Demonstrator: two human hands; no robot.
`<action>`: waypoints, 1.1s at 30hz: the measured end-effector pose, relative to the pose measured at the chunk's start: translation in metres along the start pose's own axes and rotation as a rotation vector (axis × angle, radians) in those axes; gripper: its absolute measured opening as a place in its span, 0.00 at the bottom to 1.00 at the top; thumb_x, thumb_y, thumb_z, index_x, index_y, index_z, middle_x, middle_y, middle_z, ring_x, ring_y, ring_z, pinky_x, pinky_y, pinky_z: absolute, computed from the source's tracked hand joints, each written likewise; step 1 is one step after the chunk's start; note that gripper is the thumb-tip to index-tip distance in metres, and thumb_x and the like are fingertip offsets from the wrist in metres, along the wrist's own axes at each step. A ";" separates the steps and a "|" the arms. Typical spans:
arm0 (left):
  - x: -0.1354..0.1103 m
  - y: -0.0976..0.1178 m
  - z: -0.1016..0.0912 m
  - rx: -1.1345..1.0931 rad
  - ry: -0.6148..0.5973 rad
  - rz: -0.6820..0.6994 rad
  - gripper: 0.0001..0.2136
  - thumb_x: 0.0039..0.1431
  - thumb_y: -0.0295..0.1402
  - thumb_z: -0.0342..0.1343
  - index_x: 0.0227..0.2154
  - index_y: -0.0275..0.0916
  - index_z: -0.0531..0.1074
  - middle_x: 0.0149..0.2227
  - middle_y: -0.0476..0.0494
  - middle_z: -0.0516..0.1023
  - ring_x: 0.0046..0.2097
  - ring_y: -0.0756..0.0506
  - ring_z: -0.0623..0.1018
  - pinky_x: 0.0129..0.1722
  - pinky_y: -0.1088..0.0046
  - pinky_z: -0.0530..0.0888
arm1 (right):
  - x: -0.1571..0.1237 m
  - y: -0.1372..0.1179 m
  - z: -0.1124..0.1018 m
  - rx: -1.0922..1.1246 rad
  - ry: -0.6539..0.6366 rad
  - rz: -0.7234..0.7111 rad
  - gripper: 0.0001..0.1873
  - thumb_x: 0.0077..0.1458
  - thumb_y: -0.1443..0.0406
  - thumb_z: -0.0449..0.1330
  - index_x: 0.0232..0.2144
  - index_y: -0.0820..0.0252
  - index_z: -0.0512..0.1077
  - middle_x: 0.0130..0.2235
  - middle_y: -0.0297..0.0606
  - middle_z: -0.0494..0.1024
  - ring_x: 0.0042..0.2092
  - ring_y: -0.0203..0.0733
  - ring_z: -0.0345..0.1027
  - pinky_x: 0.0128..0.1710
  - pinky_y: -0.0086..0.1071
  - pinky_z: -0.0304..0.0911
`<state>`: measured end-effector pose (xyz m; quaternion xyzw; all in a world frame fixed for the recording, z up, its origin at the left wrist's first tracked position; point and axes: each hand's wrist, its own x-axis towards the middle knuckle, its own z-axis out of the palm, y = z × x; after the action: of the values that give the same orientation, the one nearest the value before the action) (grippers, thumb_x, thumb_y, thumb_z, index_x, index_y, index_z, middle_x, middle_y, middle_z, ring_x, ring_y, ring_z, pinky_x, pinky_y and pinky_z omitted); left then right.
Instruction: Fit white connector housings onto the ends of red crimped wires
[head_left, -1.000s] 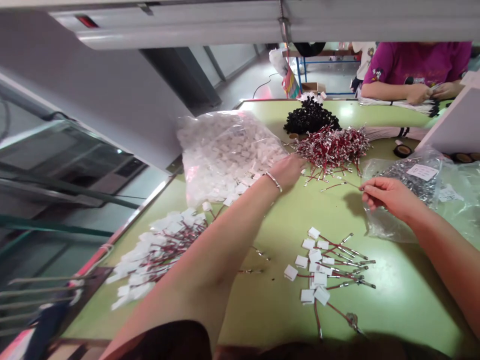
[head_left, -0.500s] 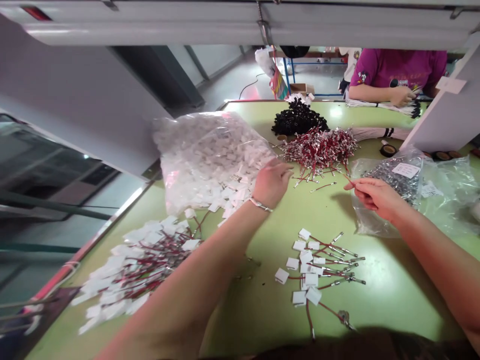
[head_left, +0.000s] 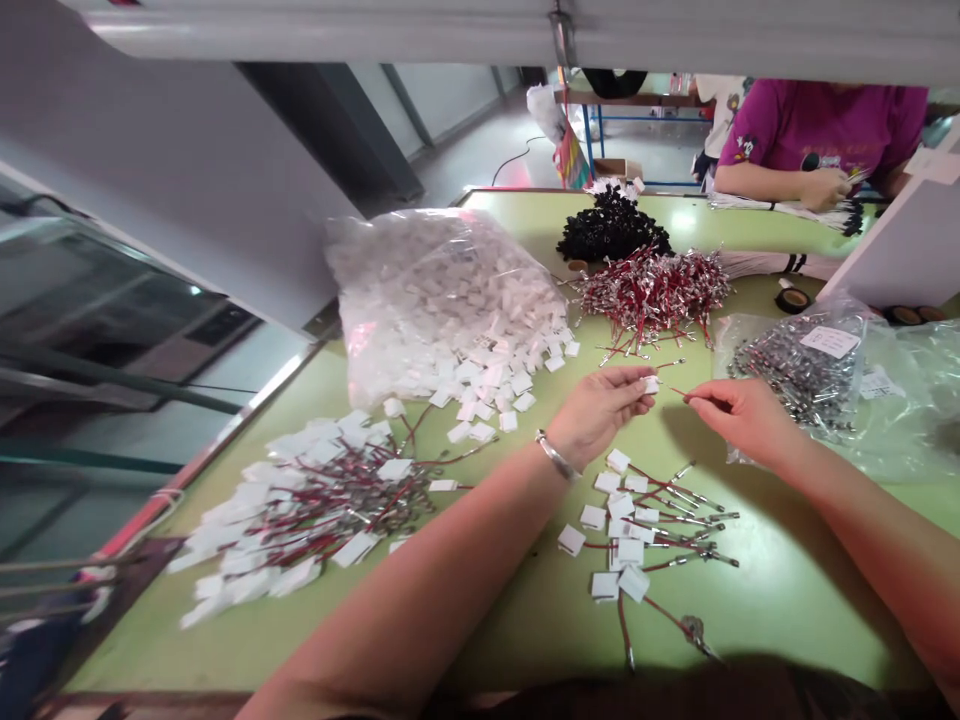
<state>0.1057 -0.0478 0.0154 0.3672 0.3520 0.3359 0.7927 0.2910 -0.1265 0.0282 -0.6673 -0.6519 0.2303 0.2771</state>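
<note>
My left hand (head_left: 600, 412), a bracelet on its wrist, pinches a small white connector housing (head_left: 651, 384) over the green table (head_left: 787, 590). My right hand (head_left: 733, 416) is pinched on a short red wire (head_left: 677, 392) whose tip points at the housing, a few centimetres apart. Just below the hands lies a small group of finished red wires with white housings (head_left: 637, 535). A clear bag of white housings (head_left: 442, 295) spills loose pieces toward my left hand. A pile of red wires with metal terminals (head_left: 652, 290) lies just beyond the hands.
A larger heap of finished wires with housings (head_left: 307, 500) lies at the left. A black wire pile (head_left: 611, 228) sits behind the red one. Clear bags of metal parts (head_left: 810, 365) lie at the right. Another person in a purple shirt (head_left: 825, 125) works at the far end.
My left hand came back from the bag of white housings toward me with one housing pinched. My right hand stayed in place holding the red wire.
</note>
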 end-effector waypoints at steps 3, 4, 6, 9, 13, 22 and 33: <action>0.001 -0.001 -0.003 0.009 0.001 0.021 0.06 0.51 0.21 0.60 0.33 0.32 0.77 0.28 0.46 0.78 0.26 0.55 0.74 0.31 0.78 0.71 | 0.001 0.002 -0.001 0.001 0.034 -0.003 0.13 0.55 0.60 0.54 0.30 0.57 0.78 0.23 0.32 0.74 0.24 0.33 0.61 0.25 0.29 0.54; 0.001 -0.001 -0.003 0.017 0.008 0.029 0.06 0.51 0.21 0.60 0.33 0.32 0.77 0.28 0.46 0.78 0.26 0.55 0.74 0.30 0.78 0.71 | 0.001 0.002 -0.001 0.009 0.043 0.004 0.14 0.55 0.59 0.54 0.31 0.57 0.77 0.23 0.32 0.73 0.24 0.34 0.60 0.25 0.29 0.54; 0.002 -0.002 -0.004 0.033 0.014 0.046 0.06 0.51 0.21 0.60 0.33 0.33 0.77 0.27 0.47 0.77 0.26 0.55 0.74 0.30 0.78 0.70 | 0.001 -0.001 -0.002 0.047 0.000 0.029 0.14 0.55 0.59 0.53 0.29 0.58 0.77 0.21 0.31 0.71 0.24 0.34 0.60 0.25 0.29 0.54; 0.001 -0.001 -0.003 0.072 -0.008 0.063 0.06 0.51 0.23 0.61 0.33 0.34 0.77 0.27 0.47 0.77 0.27 0.54 0.74 0.31 0.77 0.70 | 0.001 -0.007 -0.002 0.099 -0.133 0.094 0.15 0.55 0.59 0.53 0.24 0.59 0.75 0.18 0.30 0.67 0.21 0.33 0.58 0.23 0.29 0.53; -0.001 -0.001 -0.003 0.124 -0.040 0.080 0.06 0.51 0.24 0.61 0.33 0.35 0.77 0.25 0.48 0.76 0.27 0.54 0.74 0.31 0.77 0.69 | 0.000 -0.008 -0.003 0.189 -0.232 0.200 0.15 0.54 0.59 0.53 0.24 0.59 0.74 0.16 0.29 0.65 0.18 0.31 0.54 0.21 0.28 0.51; 0.003 -0.002 -0.011 0.187 -0.050 0.075 0.07 0.52 0.28 0.61 0.35 0.37 0.78 0.25 0.48 0.75 0.25 0.55 0.71 0.25 0.79 0.65 | 0.002 -0.003 -0.002 0.195 -0.208 0.175 0.16 0.55 0.58 0.53 0.27 0.60 0.76 0.16 0.27 0.63 0.19 0.30 0.51 0.20 0.27 0.49; 0.000 -0.005 -0.002 0.594 -0.088 0.062 0.09 0.52 0.28 0.59 0.37 0.35 0.77 0.21 0.48 0.74 0.23 0.52 0.72 0.24 0.75 0.68 | 0.003 -0.004 0.002 -0.320 -0.299 -0.162 0.13 0.60 0.65 0.50 0.33 0.57 0.74 0.30 0.39 0.78 0.29 0.37 0.65 0.28 0.30 0.54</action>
<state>0.1057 -0.0498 0.0108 0.6076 0.3889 0.2260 0.6546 0.2874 -0.1232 0.0297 -0.6066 -0.7653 0.1973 0.0859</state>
